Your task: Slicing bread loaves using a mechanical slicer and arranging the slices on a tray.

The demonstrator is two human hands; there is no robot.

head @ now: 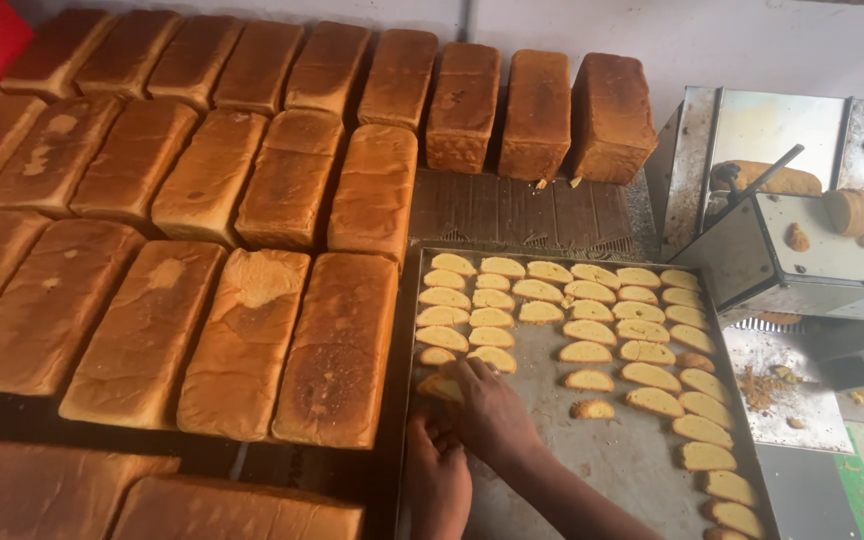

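I see my right hand pinching a small golden bread slice on the flat grey metal tray; my left hand sits curled beside it, grip unclear.

Light pretty warm and soft, no hard shadows. Brightest on white wall top right, bit washed out. Dull glare on steel slicer housing. Gaps between loaves go near black, bottom left corner murky too. Slight bending at edges, wide lens. Focus decent, hands slightly soft.
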